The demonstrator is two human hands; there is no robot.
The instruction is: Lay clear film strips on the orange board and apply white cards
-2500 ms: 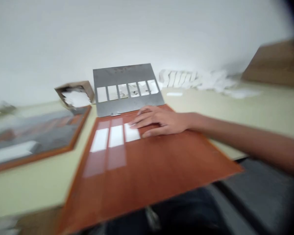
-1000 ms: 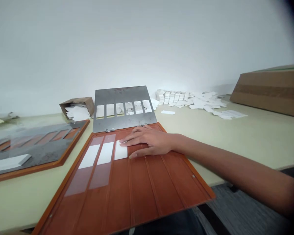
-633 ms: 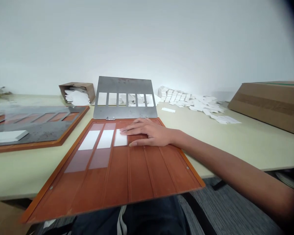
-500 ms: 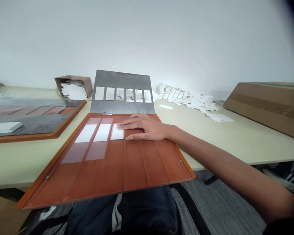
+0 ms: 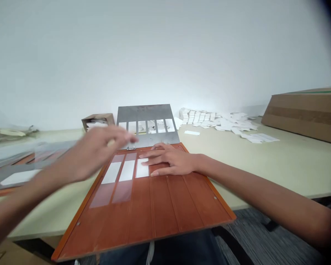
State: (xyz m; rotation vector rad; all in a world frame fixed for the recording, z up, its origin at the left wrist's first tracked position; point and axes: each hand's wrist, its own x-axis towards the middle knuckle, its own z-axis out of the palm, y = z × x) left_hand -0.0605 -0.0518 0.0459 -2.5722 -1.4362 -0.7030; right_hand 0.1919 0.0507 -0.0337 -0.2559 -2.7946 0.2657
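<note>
Head view: the two hands are apart. The right hand (image 5: 174, 160) lies flat, fingers spread, on the orange grooved board (image 5: 168, 213), touching the third of three white cards (image 5: 111, 172). The left hand (image 5: 95, 151) is blurred and raised; whether it grips anything cannot be told. It partly hides one small carton (image 5: 109, 118). One six-window grey plate (image 5: 145, 111) stands behind; one large cardboard box (image 5: 306, 115) sits right on the surface (image 5: 264, 169).
</note>
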